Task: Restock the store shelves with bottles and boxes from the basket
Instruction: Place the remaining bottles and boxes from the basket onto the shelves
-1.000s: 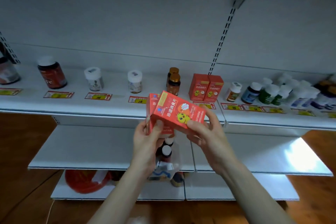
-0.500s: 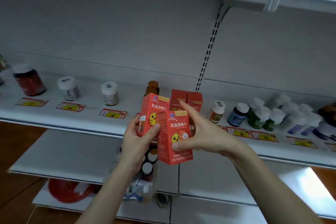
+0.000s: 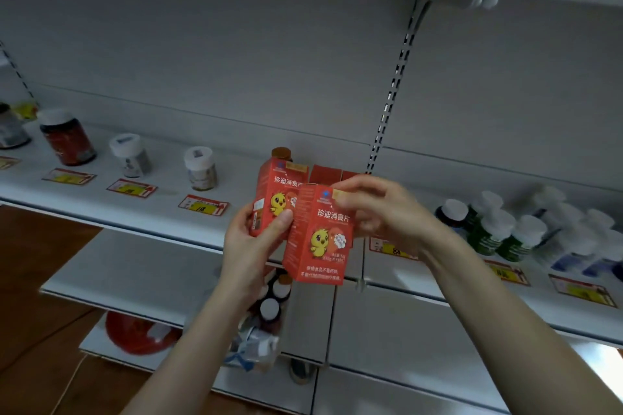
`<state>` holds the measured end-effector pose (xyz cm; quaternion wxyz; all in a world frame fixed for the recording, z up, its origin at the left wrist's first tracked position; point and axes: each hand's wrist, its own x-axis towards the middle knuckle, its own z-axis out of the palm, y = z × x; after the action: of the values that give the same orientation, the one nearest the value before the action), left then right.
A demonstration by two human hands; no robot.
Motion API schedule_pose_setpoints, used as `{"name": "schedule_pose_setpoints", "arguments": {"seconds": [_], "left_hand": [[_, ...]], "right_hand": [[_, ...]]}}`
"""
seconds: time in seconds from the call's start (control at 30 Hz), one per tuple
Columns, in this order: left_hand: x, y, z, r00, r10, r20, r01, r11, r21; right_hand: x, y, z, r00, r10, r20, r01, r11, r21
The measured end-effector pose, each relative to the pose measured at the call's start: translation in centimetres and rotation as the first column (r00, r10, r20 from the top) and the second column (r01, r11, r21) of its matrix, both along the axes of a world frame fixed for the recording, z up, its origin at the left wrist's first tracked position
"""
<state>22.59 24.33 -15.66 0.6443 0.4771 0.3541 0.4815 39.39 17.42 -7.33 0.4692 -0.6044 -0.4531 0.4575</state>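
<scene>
Left grip: your left hand is wrapped round the rear box, with the thumb pressed across its printed front.
Right grip: your right hand pinches the front box at its top edge, fingers curled over the top.
Where the boxes are: both are in the air in front of the shelf. The front box overlaps the rear one and hangs lower.
Step in hand: most likely setting these two beside the shelved boxes just behind your right fingers.
Doing it well: separate the boxes first and place one at a time. Set each upright with the chick face outward, flush against the row. Watch the brown bottle just behind the rear box, which a careless push could topple.
Red boxes: four, with two in your hands and two on the shelf.
Bottles left of your grip: four, apart from the brown one.
Bottles right of your grip: a cluster, too blurred to count.
Basket: the basket is below your left wrist. At least two bottle caps show in it.
</scene>
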Motion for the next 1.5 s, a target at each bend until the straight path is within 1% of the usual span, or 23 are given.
{"name": "schedule_pose_setpoints", "arguments": {"seconds": [0.17,0.37,0.47,0.53,0.6,0.73,0.83,0.93,1.07,1.23,1.37,1.5], "left_hand": [[0.1,2.0,0.8,0.998,0.058,0.013,-0.058,0.998,-0.005],[0.4,4.1,1.4,0.999,0.041,0.026,-0.041,0.999,-0.003],[0.3,4.9,1.3,0.999,0.035,0.020,-0.035,0.999,-0.010],[0.2,5.4,1.2,0.999,0.037,0.013,-0.037,0.999,-0.017],[0.0,5.8,1.0,0.999,0.036,0.003,-0.036,0.999,-0.018],[-0.6,6.5,0.6,0.999,0.037,-0.014,-0.037,0.999,-0.020],[-0.7,7.0,0.4,0.999,0.038,-0.027,-0.039,0.999,-0.024],[-0.7,7.6,0.3,0.999,0.034,-0.040,-0.035,0.999,-0.026],[-0.6,8.0,0.1,0.998,0.023,-0.056,-0.024,0.999,-0.023],[-0.4,8.3,0.0,0.998,0.010,-0.059,-0.011,1.000,-0.022],[-0.3,8.4,0.0,0.998,0.000,-0.059,-0.001,1.000,-0.020],[-0.2,8.3,0.0,0.998,-0.009,-0.062,0.008,1.000,-0.008]], "right_hand": [[2.6,2.0,2.6,0.973,-0.223,-0.056,0.229,0.962,0.149],[6.7,6.2,4.6,0.934,-0.342,-0.106,0.358,0.884,0.301],[8.1,9.6,4.0,0.917,-0.385,-0.107,0.398,0.859,0.320],[8.6,11.6,3.2,0.921,-0.388,-0.042,0.382,0.873,0.303],[8.9,13.2,2.0,0.924,-0.375,0.073,0.344,0.900,0.267],[9.7,15.3,-1.1,0.926,-0.278,0.257,0.253,0.959,0.126],[10.1,15.9,-2.8,0.924,-0.199,0.327,0.203,0.979,0.023],[10.1,16.3,-3.8,0.923,-0.155,0.353,0.181,0.983,-0.041],[10.2,16.8,-4.2,0.914,-0.115,0.389,0.158,0.984,-0.079],[9.9,16.9,-4.3,0.911,-0.013,0.413,0.091,0.982,-0.169],[9.7,16.5,-4.2,0.893,0.035,0.448,0.063,0.977,-0.203],[9.7,16.3,-4.1,0.899,0.052,0.436,0.055,0.972,-0.229]]}}
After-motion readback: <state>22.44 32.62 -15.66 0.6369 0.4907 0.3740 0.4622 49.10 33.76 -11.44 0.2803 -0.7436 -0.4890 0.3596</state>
